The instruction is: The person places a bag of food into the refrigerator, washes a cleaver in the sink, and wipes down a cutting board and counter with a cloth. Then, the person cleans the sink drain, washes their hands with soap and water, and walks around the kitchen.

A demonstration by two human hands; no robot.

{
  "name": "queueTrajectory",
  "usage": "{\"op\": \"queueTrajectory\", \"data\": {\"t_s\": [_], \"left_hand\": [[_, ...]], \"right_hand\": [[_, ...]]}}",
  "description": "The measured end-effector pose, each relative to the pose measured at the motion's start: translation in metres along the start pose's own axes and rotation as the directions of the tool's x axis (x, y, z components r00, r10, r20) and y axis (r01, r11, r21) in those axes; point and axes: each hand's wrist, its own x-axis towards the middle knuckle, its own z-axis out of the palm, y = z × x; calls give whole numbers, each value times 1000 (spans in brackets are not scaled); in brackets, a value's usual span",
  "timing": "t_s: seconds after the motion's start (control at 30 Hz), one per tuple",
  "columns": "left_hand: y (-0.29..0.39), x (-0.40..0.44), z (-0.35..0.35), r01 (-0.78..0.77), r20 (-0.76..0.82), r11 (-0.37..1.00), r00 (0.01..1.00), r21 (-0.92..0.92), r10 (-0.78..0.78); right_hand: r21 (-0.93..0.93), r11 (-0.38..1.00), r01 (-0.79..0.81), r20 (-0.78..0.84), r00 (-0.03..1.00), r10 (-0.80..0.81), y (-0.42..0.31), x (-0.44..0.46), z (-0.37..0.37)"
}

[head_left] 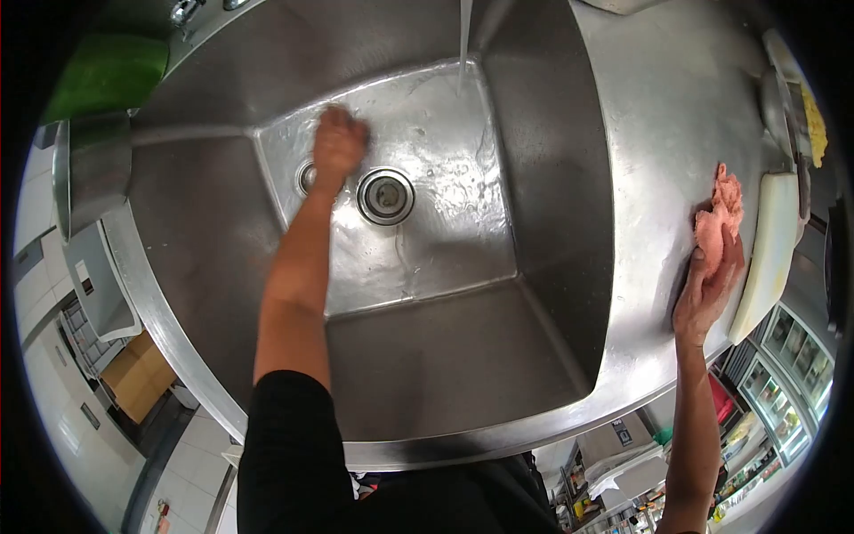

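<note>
Stainless sink, with the counter to its right. Left hand is over the basin, too blurry to tell how open or if it's holding anything. Right hand, half-curled, has the pink cloth on the counter, lengthwise beyond the palm, all crumpled.

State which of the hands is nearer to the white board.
Right. The right hand, touching the pink cloth, is just beside the white board; the left hand is in the sink.
</note>
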Motion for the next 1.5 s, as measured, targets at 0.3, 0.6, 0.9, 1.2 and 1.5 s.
{"op": "queueTrajectory", "data": {"t_s": [0.3, 0.6, 0.9, 1.2, 1.5], "left_hand": [[67, -146, 21, -336, 224, 938, 911, -85, 346], [132, -96, 38, -274, -74, 946, 961, -175, 265], [106, -134, 62, -262, 122, 965, 959, 17, 258], [17, -249, 35, 526, -24, 842, 849, 121, -527], [211, -183, 59, -538, 118, 823, 819, -181, 561]], "right_hand": [[8, 999, -38, 3, 999, 38, -1, 0, -2], [6, 998, -56, 7, 998, 56, 1, 0, -1], [33, 999, 31, 10, 999, -31, 7, 0, -2], [2, 1000, 9, 7, 1000, -9, 6, 0, -3], [28, 999, 16, 8, 1000, -16, 6, 0, -3]]}}
